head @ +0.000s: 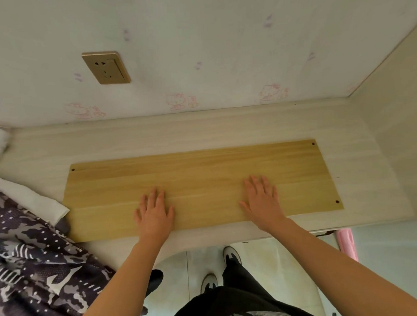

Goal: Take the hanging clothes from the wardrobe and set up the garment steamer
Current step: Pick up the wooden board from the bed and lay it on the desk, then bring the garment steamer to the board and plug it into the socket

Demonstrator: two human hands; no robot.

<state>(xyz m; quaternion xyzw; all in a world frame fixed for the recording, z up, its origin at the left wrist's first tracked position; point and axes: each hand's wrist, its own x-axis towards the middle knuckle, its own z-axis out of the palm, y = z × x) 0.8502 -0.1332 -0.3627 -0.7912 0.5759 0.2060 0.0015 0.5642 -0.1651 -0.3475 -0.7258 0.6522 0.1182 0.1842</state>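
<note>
At 8 o'clock a camouflage-print cloth point(36, 270) lies heaped against the pale ledge point(131, 139); a brass-coloured wall socket point(105, 67) sits at 11 o'clock; the left hand point(155, 214) rests flat on a light wooden board point(203, 172) at centre, fingers straight and slightly apart; the right hand point(262, 203) lies likewise toward 3 o'clock; a pink cloth point(346, 244) hangs at 4 o'clock.

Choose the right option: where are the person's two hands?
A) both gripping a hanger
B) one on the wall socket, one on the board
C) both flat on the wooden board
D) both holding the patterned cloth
C: the left hand and the right hand lie with straight fingers on the wooden board.
</note>
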